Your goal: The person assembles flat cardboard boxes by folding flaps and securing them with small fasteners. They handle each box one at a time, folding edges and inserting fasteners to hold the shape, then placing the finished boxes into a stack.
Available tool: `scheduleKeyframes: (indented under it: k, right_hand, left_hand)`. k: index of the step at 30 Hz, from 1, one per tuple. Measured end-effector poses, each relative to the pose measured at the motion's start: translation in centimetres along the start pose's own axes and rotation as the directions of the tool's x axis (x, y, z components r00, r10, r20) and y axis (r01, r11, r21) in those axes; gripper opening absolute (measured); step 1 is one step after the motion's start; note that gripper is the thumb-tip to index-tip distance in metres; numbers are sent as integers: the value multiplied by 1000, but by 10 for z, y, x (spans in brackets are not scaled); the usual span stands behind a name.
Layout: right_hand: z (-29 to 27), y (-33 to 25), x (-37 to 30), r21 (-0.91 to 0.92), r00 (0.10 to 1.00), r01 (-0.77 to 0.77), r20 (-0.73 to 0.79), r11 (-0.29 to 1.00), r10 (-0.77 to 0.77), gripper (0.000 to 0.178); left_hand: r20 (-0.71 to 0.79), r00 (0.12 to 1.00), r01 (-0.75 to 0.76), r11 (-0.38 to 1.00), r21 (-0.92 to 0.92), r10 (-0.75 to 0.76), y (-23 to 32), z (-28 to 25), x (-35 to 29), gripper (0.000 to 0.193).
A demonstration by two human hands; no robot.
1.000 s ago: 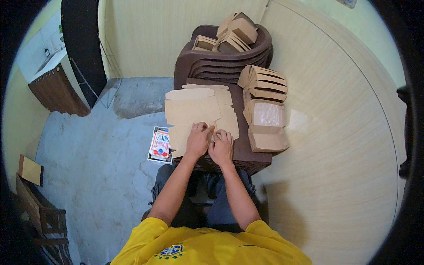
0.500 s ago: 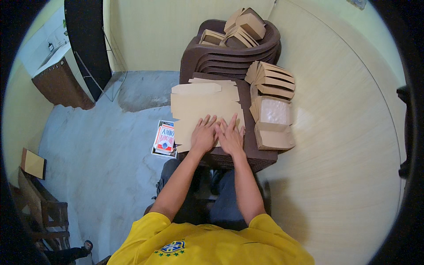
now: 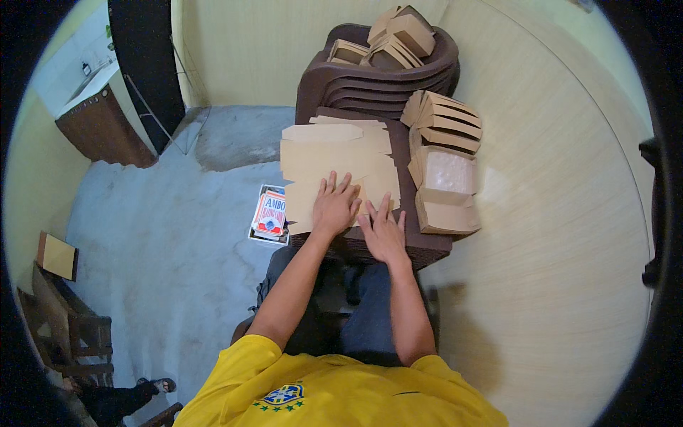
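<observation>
Flat brown cardboard box blanks point(image 3: 306, 160) lie on the dark brown seat of a stack of plastic chairs point(image 3: 430, 250) in front of me. My left hand point(image 3: 334, 206) rests on the top blank with its fingers spread. Lower and to its right, my right hand point(image 3: 385, 229) lies on the near right part of the cardboard, fingers stretched out and apart. Neither hand holds anything. Part of the near edge of the blanks is hidden under my hands.
Folded cardboard boxes point(image 3: 447, 191) stand along the right of the seat, by the wall. More boxes point(image 3: 405, 39) sit on the chair's back. A white box with a playing-card pack point(image 3: 270, 213) is at the left. Another person's foot point(image 3: 162, 385) shows at lower left.
My right hand has slid nearer to me and a little right, away from the left hand. My left hand stays on the cardboard. The whole view has shifted slightly.
</observation>
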State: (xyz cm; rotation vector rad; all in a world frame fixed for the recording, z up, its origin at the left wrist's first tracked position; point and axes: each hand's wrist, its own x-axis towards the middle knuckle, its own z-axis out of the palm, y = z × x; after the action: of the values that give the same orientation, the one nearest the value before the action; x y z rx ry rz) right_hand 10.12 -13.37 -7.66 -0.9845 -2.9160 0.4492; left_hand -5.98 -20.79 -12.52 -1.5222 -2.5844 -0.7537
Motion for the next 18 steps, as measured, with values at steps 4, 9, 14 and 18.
scheduleKeyframes:
  k: [4, 9, 14, 18]
  right_hand:
    - [-13, -6, 38, 231, 996, -82, -22, 969, 90, 93]
    - [-19, 3, 104, 252, 955, -136, -226, 958, 195, 84]
    - [-10, -4, 134, 307, 968, -198, -85, 931, 235, 70]
    - [-10, -23, 137, 176, 934, -298, -148, 938, 324, 70]
  left_hand:
    - [-22, 1000, -13, 1000, -20, 12, 2, -13, 2, 43]
    - [227, 969, 119, 989, -85, -97, 4, -37, 29, 38]
    - [50, 999, 23, 987, -161, -15, -7, -17, 37, 62]
    - [-62, 998, 7, 996, 89, -2, -14, 6, 35, 78]
